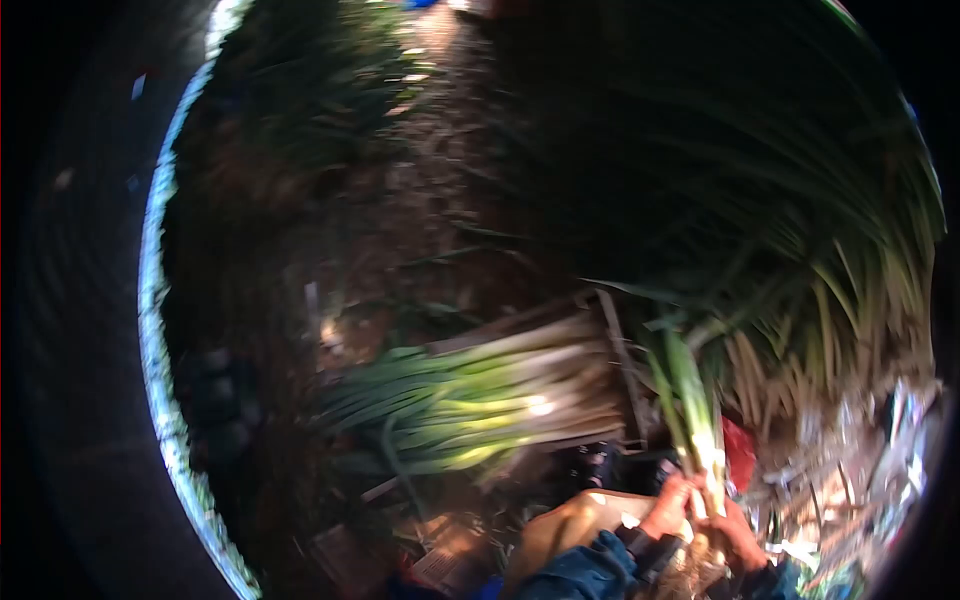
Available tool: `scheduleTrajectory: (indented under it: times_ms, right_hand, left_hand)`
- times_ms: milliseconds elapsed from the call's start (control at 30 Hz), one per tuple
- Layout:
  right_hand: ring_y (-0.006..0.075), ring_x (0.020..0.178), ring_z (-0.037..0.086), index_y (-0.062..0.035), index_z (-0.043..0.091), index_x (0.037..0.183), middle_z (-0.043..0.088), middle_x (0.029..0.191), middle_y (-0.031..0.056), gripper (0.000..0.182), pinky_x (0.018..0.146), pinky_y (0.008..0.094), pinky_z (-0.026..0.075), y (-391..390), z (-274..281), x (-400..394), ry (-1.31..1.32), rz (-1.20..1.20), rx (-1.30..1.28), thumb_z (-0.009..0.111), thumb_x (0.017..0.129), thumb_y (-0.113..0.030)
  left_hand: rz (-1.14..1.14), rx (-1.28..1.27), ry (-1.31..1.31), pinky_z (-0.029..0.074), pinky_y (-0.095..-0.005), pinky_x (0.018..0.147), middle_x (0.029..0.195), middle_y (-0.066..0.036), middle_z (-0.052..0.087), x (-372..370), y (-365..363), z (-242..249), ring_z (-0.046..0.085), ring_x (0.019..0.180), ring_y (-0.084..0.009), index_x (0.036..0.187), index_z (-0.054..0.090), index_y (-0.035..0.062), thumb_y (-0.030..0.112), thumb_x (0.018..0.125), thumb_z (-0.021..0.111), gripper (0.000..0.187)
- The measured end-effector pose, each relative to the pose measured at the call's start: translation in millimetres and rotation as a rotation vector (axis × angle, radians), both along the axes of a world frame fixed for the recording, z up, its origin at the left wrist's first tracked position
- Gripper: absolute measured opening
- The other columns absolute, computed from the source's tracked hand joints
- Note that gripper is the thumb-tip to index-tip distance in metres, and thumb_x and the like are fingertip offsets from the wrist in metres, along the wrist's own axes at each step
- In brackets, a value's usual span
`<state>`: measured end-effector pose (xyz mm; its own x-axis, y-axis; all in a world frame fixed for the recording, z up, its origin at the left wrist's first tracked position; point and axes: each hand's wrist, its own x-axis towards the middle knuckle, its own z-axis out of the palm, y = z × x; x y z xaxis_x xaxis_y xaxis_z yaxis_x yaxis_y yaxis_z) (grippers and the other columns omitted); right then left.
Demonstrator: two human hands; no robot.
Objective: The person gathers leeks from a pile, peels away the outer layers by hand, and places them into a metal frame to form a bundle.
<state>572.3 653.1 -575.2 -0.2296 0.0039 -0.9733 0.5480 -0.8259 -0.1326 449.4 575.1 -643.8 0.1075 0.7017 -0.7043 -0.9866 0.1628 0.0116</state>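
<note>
My left hand (668, 506) is closed round the lower stems of some leeks (700, 420), whose green tops point up and away from me. Close beside it, my right hand (738, 532) is also wrapped on the same leeks near their root end. Blur hides the separate fingers. Stringy roots (695, 570) hang below the hands. To the left, a crate (625, 370) holds a layer of leeks (500, 395) lying side by side, with white ends to the right and green leaves to the left.
A large pile of leeks (840, 300) stands at the right. Behind my right hand is a red object (738, 455). Scattered debris (830, 510) covers the lower right. Near my left sleeve lies a tan surface (570, 525). Soil (450, 150) stretches ahead.
</note>
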Motion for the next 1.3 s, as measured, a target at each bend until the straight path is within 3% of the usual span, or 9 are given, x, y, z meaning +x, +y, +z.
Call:
scheduleTrajectory:
  times_ms: [67, 167, 233, 300, 400, 733, 1000, 1133, 1300]
  right_hand:
    - [0.0216, 0.104, 0.057, -0.003, 0.042, 0.136, 0.057, 0.12, 0.0162, 0.067, 0.087, 0.0286, 0.046, 36, 96, -37, 0.388, 0.086, 0.182, 0.061, 0.08, -0.034]
    - [0.0224, 0.105, 0.056, -0.0027, 0.041, 0.136, 0.055, 0.12, 0.0164, 0.066, 0.088, 0.0298, 0.045, 37, 143, -57, 0.372, 0.27, 0.278, 0.06, 0.081, -0.034]
    - [0.023, 0.105, 0.055, -0.0025, 0.04, 0.136, 0.054, 0.121, 0.0166, 0.066, 0.088, 0.0305, 0.044, 41, 169, -72, 0.384, 0.363, 0.332, 0.06, 0.082, -0.034]
    - [0.0235, 0.106, 0.055, -0.0023, 0.04, 0.136, 0.054, 0.121, 0.0167, 0.065, 0.089, 0.0313, 0.043, 44, 192, -92, 0.405, 0.459, 0.383, 0.06, 0.083, -0.034]
    - [0.0243, 0.107, 0.054, -0.002, 0.038, 0.136, 0.052, 0.122, 0.017, 0.064, 0.09, 0.0325, 0.042, 50, 225, -121, 0.427, 0.558, 0.457, 0.059, 0.084, -0.034]
    - [0.0269, 0.111, 0.05, -0.001, 0.035, 0.136, 0.048, 0.125, 0.0177, 0.062, 0.093, 0.0363, 0.038, 61, 290, -149, 0.46, 0.766, 0.573, 0.058, 0.087, -0.034]
    - [0.029, 0.113, 0.048, -0.0002, 0.032, 0.135, 0.045, 0.127, 0.0183, 0.061, 0.096, 0.0394, 0.035, 63, 298, -19, 0.616, 0.765, 0.566, 0.056, 0.09, -0.033]
    - [0.0287, 0.07, 0.065, -0.0021, 0.055, 0.105, 0.062, 0.086, 0.0181, 0.038, 0.059, 0.0395, 0.05, 36, 263, -27, 0.257, 1.109, 0.722, 0.052, 0.093, -0.038]
    - [0.0389, 0.055, 0.057, -0.0061, 0.056, 0.083, 0.053, 0.056, 0.016, 0.026, 0.05, 0.0456, 0.042, 32, 283, -10, 0.046, 1.052, 0.934, 0.057, 0.091, -0.031]
  left_hand:
    - [-0.039, -0.098, 0.07, 0.053, -0.0329, 0.076, 0.098, -0.007, 0.063, 16, -4, 15, 0.063, 0.086, -0.0166, 0.114, 0.056, 0.0046, 0.018, 0.09, 0.06, 0.027]
    - [-0.004, 0.05, 0.179, 0.052, -0.034, 0.074, 0.095, -0.005, 0.061, 21, 5, 56, 0.061, 0.086, -0.0155, 0.118, 0.051, 0.0071, 0.026, 0.091, 0.058, 0.033]
    - [-0.19, -0.291, 0.125, 0.051, -0.0368, 0.072, 0.094, -0.004, 0.06, 19, 23, 103, 0.06, 0.085, -0.0151, 0.121, 0.048, 0.0098, 0.029, 0.092, 0.057, 0.037]
    - [-0.254, -0.095, 0.2, 0.05, -0.0261, 0.064, 0.082, -0.004, 0.064, 11, 30, 140, 0.061, 0.076, -0.0137, 0.117, 0.052, 0.0087, 0.033, 0.089, 0.058, 0.038]
    - [-0.229, 0.071, 0.199, 0.05, -0.0269, 0.066, 0.084, -0.005, 0.063, -1, 38, 173, 0.061, 0.077, -0.0143, 0.117, 0.051, 0.0086, 0.029, 0.089, 0.057, 0.036]
    - [-0.021, 0.177, 0.156, 0.051, -0.0298, 0.072, 0.089, -0.005, 0.062, -53, 42, 230, 0.062, 0.083, -0.0164, 0.119, 0.049, 0.0083, 0.013, 0.089, 0.053, 0.031]
    - [0.108, 0.105, -0.121, 0.052, -0.0322, 0.077, 0.093, -0.006, 0.061, -23, 16, 228, 0.062, 0.087, -0.0181, 0.12, 0.048, 0.008, 0.001, 0.089, 0.05, 0.032]
    - [0.156, -0.072, -0.155, 0.052, -0.0349, 0.083, 0.097, -0.007, 0.06, -8, -4, 210, 0.062, 0.09, -0.0203, 0.12, 0.047, 0.0078, -0.001, 0.089, 0.05, 0.032]
    - [0.152, -0.062, -0.134, 0.053, -0.0365, 0.081, 0.1, -0.008, 0.059, 26, 2, 200, 0.061, 0.091, -0.022, 0.118, 0.045, 0.0087, 0.005, 0.091, 0.053, 0.029]
